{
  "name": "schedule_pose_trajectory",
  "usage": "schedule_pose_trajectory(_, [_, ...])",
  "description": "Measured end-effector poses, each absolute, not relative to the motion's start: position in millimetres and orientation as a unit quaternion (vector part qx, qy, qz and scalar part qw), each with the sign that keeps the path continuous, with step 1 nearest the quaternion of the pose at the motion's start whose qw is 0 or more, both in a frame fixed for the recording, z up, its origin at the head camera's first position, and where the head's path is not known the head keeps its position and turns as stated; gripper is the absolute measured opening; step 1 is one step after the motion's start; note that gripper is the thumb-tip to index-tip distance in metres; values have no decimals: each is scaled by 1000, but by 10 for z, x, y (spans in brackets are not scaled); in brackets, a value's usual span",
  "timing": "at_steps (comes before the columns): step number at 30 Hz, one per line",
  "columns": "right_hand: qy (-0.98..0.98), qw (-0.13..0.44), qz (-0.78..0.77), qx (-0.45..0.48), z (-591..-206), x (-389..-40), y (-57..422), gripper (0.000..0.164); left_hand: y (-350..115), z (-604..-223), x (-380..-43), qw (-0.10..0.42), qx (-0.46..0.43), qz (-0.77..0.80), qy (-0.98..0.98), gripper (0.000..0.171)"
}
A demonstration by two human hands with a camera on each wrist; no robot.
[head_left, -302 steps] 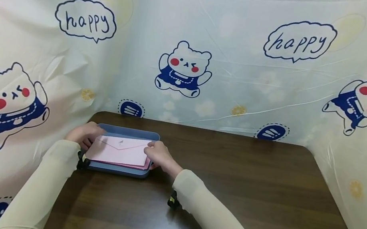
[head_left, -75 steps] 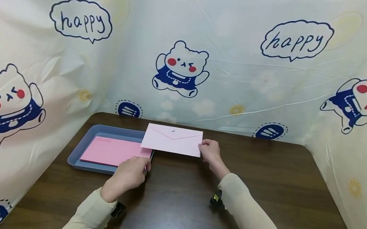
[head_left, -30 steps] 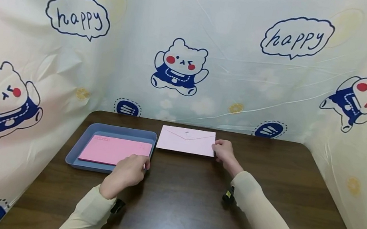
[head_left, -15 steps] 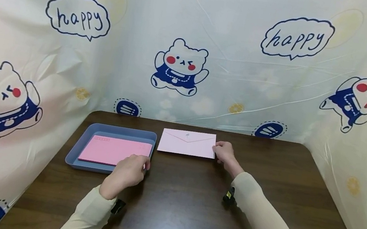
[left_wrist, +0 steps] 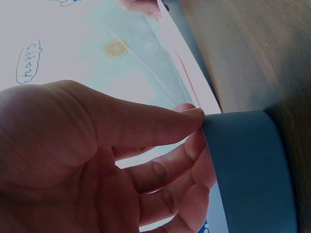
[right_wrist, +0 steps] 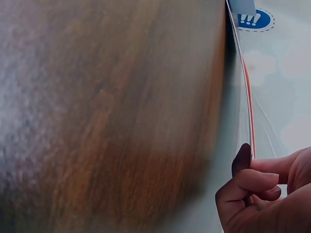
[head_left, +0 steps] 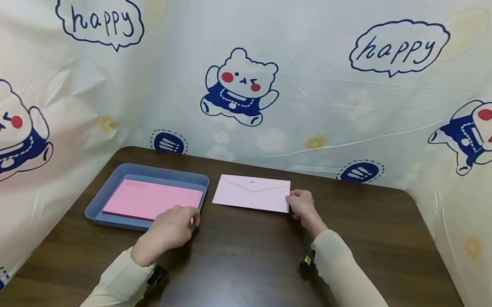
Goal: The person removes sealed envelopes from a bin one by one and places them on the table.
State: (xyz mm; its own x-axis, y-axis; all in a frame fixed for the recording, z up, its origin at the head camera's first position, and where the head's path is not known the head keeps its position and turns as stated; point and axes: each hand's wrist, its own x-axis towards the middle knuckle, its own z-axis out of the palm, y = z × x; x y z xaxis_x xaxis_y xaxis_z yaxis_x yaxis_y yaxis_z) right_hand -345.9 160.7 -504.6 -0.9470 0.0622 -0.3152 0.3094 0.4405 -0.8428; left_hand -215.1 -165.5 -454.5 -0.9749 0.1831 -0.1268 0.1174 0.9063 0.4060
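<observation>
A white envelope (head_left: 250, 196) with a red-lined V flap and a small printed motif is at the back middle of the table. My right hand (head_left: 302, 205) pinches its right edge between thumb and fingers; the right wrist view shows the envelope (right_wrist: 248, 97) nearly edge-on. To the left stands a shallow blue tray (head_left: 164, 176) holding pink envelopes (head_left: 145, 199), the top one printed with a row of small boxes. My left hand (head_left: 168, 230) grips the tray's right rim, thumb and fingers on opposite sides of the wall (left_wrist: 248, 170) in the left wrist view.
The brown wooden table (head_left: 244, 278) has rounded back corners. A pale curtain (head_left: 307, 77) printed with bears and "happy" bubbles stands behind it and on both sides. Black cameras (head_left: 308, 260) are strapped at both wrists.
Earlier the white envelope lay on the pink ones in the tray; my right hand has carried it right. My left hand has shifted from the tray's left end to its right rim.
</observation>
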Motion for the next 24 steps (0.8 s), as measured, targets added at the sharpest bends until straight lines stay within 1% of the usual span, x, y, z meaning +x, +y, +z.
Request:
schedule_pose_trajectory(6, [842, 131, -511, 109, -5070, -3470, 1645, 28, -1659, -4555, -2161, 80, 76, 201, 973, 17])
schedule_pose_trajectory(24, [869, 108, -469, 114, -5095, -3478, 1672, 25, -1673, -4554, -2169, 86, 81, 205, 972, 17])
